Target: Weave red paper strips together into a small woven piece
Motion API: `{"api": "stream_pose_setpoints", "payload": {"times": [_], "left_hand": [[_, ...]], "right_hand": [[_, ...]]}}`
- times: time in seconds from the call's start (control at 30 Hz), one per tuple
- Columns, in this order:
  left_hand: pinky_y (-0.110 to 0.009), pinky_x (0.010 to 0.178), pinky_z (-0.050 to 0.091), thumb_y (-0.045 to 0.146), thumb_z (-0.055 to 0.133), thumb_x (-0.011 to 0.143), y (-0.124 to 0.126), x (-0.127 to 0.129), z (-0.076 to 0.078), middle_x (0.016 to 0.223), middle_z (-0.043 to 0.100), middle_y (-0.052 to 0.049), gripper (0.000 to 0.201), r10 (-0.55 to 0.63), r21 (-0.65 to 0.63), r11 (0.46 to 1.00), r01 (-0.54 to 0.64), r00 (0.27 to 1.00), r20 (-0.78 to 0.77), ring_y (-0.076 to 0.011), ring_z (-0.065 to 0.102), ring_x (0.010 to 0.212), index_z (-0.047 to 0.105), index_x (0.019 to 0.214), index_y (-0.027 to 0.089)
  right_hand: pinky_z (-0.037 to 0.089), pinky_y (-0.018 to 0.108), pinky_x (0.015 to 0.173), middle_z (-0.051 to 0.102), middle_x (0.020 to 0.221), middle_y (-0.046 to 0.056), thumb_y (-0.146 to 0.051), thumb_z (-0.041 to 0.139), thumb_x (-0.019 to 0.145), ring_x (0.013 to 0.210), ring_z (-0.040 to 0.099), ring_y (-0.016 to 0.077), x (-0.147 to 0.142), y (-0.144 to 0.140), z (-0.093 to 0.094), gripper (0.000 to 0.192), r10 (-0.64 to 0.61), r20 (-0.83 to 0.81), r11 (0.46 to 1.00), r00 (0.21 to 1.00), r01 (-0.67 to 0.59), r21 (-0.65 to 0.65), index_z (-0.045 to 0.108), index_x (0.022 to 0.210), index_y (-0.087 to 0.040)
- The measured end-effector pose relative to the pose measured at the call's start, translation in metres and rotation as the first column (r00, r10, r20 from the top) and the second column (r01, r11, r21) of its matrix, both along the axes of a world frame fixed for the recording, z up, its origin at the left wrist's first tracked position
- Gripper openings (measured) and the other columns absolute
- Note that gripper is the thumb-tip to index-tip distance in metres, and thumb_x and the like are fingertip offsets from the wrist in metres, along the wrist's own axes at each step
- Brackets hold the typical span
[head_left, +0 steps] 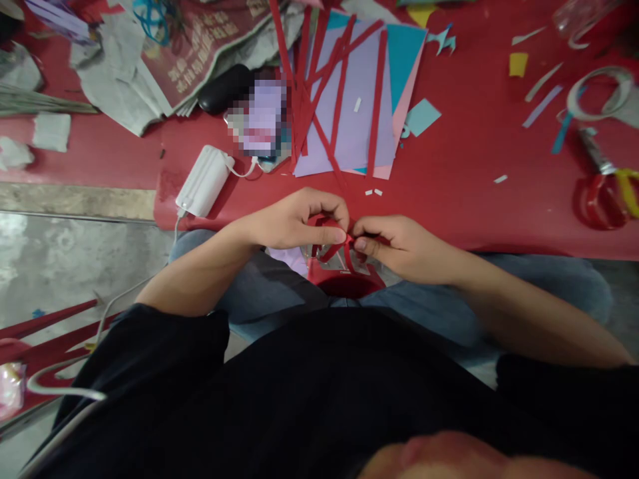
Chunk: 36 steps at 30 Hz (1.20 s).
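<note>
Both hands meet just off the table's near edge, above my lap. My left hand (312,223) is closed, its thumb and forefinger pinching a looped red paper strip piece (348,254). From the other side my right hand (387,239) pinches the same piece, fingertips close to those of the left. Parts of the loops are hidden behind the fingers. Past the hands, several loose red paper strips (378,100) lie across stacked purple paper sheets (319,66), with blue and pink sheets showing beneath.
On the red table (464,166) are a white power bank (206,181) with cables, a black case (225,88), newspaper (117,73), red-handled scissors (599,199), a tape roll (574,93) and paper scraps. A red stool (344,286) shows between my knees.
</note>
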<state>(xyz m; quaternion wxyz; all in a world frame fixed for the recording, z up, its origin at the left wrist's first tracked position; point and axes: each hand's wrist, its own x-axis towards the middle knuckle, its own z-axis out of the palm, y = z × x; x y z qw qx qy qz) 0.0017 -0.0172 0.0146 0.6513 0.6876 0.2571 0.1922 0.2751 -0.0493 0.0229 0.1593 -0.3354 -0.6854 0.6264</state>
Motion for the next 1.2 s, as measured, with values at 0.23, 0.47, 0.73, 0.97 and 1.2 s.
{"api": "stream_pose_setpoints", "payload": {"times": [0.23,0.47,0.73,0.97,1.2], "left_hand": [[-0.038,0.085,0.056,0.046,0.086,0.099,-0.003,0.004,-0.01,0.096,0.072,-0.004,0.024,0.485,0.316,0.787,-0.53,0.848,0.212,-0.0175,0.067,0.09,0.074,0.099,0.025],[-0.031,0.076,0.057,0.055,0.091,0.095,-0.017,0.013,0.006,0.089,0.072,-0.005,0.038,0.325,0.17,0.925,-0.339,0.94,0.105,-0.0145,0.067,0.081,0.077,0.09,0.02],[-0.026,0.062,0.052,0.06,0.101,0.082,-0.016,0.016,0.003,0.077,0.07,-0.002,0.049,0.315,-0.053,0.949,-0.312,0.947,0.067,-0.0117,0.062,0.069,0.073,0.08,0.019],[-0.028,0.057,0.048,0.062,0.095,0.088,-0.015,0.013,0.003,0.075,0.066,-0.001,0.05,0.333,-0.004,0.943,-0.333,0.943,0.011,-0.0114,0.059,0.065,0.07,0.08,0.02],[-0.043,0.079,0.061,0.056,0.086,0.096,-0.028,0.012,0.016,0.104,0.077,-0.007,0.035,0.567,0.678,0.516,-0.524,0.802,0.188,-0.0216,0.071,0.095,0.078,0.112,0.026]], "right_hand": [[0.057,0.029,0.071,0.08,0.081,0.0,-0.029,0.074,0.108,0.071,0.074,0.0162,-0.002,-0.012,0.008,0.015,-0.233,-0.156,0.966,0.96,0.248,0.08,0.078,0.096,-0.021],[0.057,0.027,0.071,0.083,0.085,0.0,-0.024,0.08,0.105,0.073,0.075,0.0143,-0.008,-0.02,-0.002,0.012,-0.27,-0.253,0.898,0.929,0.338,0.284,0.081,0.094,-0.021],[0.052,0.027,0.065,0.08,0.083,-0.002,-0.018,0.081,0.104,0.068,0.069,0.0129,-0.005,-0.018,-0.001,0.01,-0.262,-0.215,0.858,0.941,0.329,0.395,0.084,0.096,-0.024],[0.052,0.027,0.068,0.079,0.082,-0.001,-0.022,0.076,0.108,0.07,0.07,0.0127,-0.01,-0.016,-0.004,0.014,-0.24,-0.211,0.859,0.948,0.308,0.408,0.082,0.095,-0.021],[0.055,0.028,0.059,0.077,0.08,0.0,-0.031,0.076,0.106,0.065,0.069,0.0144,-0.027,-0.013,0.003,0.013,-0.421,-0.272,0.87,0.865,0.47,0.149,0.077,0.098,-0.021]]}}
